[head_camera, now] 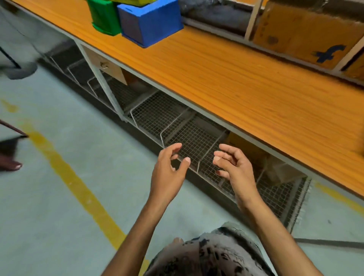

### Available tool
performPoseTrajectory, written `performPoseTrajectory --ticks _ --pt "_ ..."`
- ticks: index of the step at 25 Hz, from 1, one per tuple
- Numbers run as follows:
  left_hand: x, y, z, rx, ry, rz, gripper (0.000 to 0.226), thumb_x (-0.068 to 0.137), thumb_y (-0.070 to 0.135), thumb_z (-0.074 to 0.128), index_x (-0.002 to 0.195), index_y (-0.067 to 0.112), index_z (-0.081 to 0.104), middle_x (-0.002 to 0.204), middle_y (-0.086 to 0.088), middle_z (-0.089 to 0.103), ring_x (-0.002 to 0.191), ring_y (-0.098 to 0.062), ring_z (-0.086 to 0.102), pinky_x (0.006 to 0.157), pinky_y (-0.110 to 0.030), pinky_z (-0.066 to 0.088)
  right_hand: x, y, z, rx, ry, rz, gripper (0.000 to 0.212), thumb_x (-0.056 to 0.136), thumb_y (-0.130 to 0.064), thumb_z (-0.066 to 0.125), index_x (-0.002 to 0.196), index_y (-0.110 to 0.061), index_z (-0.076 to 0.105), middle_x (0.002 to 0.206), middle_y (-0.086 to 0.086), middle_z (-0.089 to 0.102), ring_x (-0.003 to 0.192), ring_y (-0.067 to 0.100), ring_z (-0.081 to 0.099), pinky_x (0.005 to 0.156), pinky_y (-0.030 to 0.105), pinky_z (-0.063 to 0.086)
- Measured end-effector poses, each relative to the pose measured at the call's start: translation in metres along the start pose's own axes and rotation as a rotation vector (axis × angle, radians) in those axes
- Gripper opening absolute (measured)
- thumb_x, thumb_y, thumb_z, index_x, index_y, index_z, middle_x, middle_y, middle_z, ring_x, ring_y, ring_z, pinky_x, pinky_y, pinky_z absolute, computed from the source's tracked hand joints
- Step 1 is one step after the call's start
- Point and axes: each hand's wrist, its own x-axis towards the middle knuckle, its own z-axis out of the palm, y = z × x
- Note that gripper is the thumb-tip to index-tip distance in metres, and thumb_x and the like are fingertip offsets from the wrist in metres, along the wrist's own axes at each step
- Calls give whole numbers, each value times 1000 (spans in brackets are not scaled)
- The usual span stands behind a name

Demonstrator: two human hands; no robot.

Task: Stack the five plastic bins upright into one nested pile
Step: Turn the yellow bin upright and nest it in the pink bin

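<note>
Both hands hang in the air in front of the person, low in the view and well apart from the bins. The left hand [167,169] and the right hand [234,167] face each other with a gap between them. Each grip is apart, fingers loosely curled and thumbs out, and neither holds anything. Behind the hands, under the worktop [216,78], runs a row of wire mesh baskets [177,126]. The bins stand at the far left end of the orange wood-grain worktop, near its front edge. 3 of them show. The green bin [104,17] is on the left with the blue bin [155,23] touching its right side. A strip of yellow bin [134,2] sits above both, mostly cut off by the top of the view. The frame is blurred there, so I cannot tell which way the blue bin's opening faces. Along the back of the worktop, on the right, a cardboard box [307,33] with a blue letter mark stands in a shelf bay. A yellow line [78,187] crosses the grey floor [49,216], and a foot [9,166] shows at the left edge.
</note>
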Motion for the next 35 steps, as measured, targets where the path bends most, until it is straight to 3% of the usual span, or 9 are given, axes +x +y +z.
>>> performPoseTrajectory --ticks 2,7,11,13,17,20,22,28,35 --pt "16 -7 -29 162 45 49 44 96 35 66 138 40 53 135 19 54 122 0 55 87 -24 50 16 -1 38 -49 -40 -31 36 93 -11 71 125 -27 66 115 -1 74 99 9 71 77 23 58" --pt "83 -29 -85 329 131 103 43 97 38 64 138 42 52 138 21 51 128 -3 52 85 -25 45 74 -1 126 -225 -92 -187 36 91 -9 73 122 -25 66 112 -3 69 83 1 64 88 24 57" --pt "168 -44 -126 339 175 116 44 97 35 65 139 41 52 141 21 50 129 -3 52 89 -23 44 146 -6 193 -418 -133 -316 39 91 -21 73 126 -33 63 112 -16 66 100 2 65 84 19 52" --pt "217 -47 -149 352 160 133 47 98 34 64 142 40 50 145 21 49 132 -2 50 94 -20 42 189 -18 226 -598 -147 -425 44 92 -27 71 133 -35 58 120 -22 61 112 -2 59 93 16 46" --pt "303 -46 -185 364 108 160 52 100 34 62 148 41 45 151 24 45 135 10 39 98 -2 27 266 -49 282 -717 -153 -574 44 96 -29 66 138 -33 53 132 -18 54 125 1 50 104 28 45" --pt "357 -51 -205 257 123 117 54 99 34 63 148 45 43 151 26 45 139 4 42 106 -20 40 308 -61 321 -675 -150 -555 43 97 -26 65 138 -34 53 132 -18 52 125 1 51 103 30 48" --pt "389 -57 -216 196 119 102 54 99 33 63 148 47 43 150 25 46 139 1 45 106 -28 45 327 -61 344 -642 -108 -546 44 96 -25 66 137 -35 53 130 -19 53 124 -1 52 103 28 48" --pt "514 -86 -250 77 -19 114 57 100 27 64 147 49 43 143 22 47 132 6 47 101 -17 45 400 -49 406 -634 112 -432 47 95 -28 67 137 -42 51 124 -25 52 115 -2 57 98 34 53" --pt "703 -73 -326 -5 -185 287 54 98 21 67 143 44 49 136 20 50 126 5 50 89 -15 45 497 -115 528 -527 381 -481 47 92 -17 72 133 -33 57 121 -12 58 111 0 58 84 15 51"
